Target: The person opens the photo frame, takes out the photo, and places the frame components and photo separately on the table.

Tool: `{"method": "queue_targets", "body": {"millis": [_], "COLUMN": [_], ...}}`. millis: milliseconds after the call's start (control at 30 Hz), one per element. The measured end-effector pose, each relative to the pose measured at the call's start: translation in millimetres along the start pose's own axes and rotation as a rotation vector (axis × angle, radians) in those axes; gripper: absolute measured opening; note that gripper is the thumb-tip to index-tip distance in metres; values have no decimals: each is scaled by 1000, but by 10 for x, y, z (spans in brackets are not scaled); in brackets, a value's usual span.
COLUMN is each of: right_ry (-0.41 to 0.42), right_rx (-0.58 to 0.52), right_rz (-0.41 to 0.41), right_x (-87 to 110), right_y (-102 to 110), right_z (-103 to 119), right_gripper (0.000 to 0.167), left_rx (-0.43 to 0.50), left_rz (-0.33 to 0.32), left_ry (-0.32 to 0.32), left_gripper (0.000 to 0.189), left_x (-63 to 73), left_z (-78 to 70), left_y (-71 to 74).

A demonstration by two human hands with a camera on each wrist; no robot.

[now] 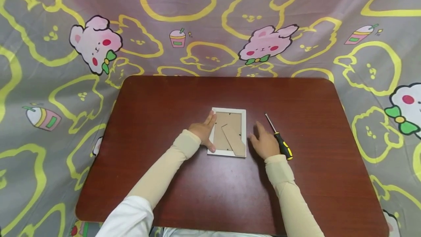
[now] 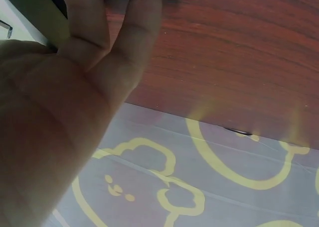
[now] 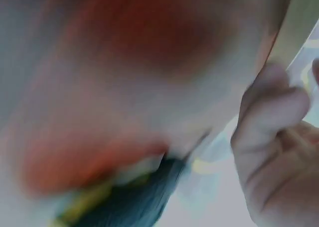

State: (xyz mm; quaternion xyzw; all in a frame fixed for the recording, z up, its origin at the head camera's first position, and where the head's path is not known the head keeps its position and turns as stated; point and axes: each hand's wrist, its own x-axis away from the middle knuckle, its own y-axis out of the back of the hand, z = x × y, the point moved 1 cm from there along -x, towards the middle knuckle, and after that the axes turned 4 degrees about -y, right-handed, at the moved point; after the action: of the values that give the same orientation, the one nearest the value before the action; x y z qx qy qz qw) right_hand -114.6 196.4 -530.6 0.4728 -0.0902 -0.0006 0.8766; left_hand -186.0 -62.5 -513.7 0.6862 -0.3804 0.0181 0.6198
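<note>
A small white picture frame [image 1: 243,121] lies back side up on the table, its brown backing board [image 1: 221,134] and slanted stand leg [image 1: 234,140] showing. Along its left edge rests my left hand [image 1: 201,131], fingers extended near the upper corner and thumb spread to the lower one. My right hand [image 1: 265,144] hovers or rests just right of the frame, apart from it, fingers loosely bent with nothing seen in them. Beside that hand lies a screwdriver [image 1: 283,146] with a black and yellow handle, its metal shaft pointing away. The right wrist view shows its handle [image 3: 134,199] blurred.
The reddish-brown wooden table [image 1: 158,109] has rounded corners and stretches around both hands. A grey curtain [image 1: 210,14] with yellow animal outlines and pink rabbits hangs behind the table and along both sides.
</note>
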Motion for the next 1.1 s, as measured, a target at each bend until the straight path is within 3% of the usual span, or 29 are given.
{"method": "queue_targets", "body": {"millis": [67,133,300,500,667,867,1100], "right_ry": [2,-4,-79,-155,-159,-121,-174], "right_rx": [69,113,165,204,174,142,78], "right_rz": [-108,-165,-116,-67,-61,-110,-150], "right_x": [9,15,99,231,283,282,263], "right_y": [100,194,350,372,349,340,359], "right_z": [-109,-220,-436,-611,-705,-774,-784], "right_gripper": [52,47,56,64,53,35,30], "left_rx": [0,7,11,-3,-12,-8,-4], "left_rz": [6,8,22,29,11,-11,-2], "left_ry": [1,5,16,10,3,-12,-13], "left_gripper": [153,154,156,152,150,149,150], "left_x": [2,4,-26,-30,34,81,55], "left_z": [3,22,61,28,-3,-21,-12], "left_y": [5,0,-30,-6,32,58,48]}}
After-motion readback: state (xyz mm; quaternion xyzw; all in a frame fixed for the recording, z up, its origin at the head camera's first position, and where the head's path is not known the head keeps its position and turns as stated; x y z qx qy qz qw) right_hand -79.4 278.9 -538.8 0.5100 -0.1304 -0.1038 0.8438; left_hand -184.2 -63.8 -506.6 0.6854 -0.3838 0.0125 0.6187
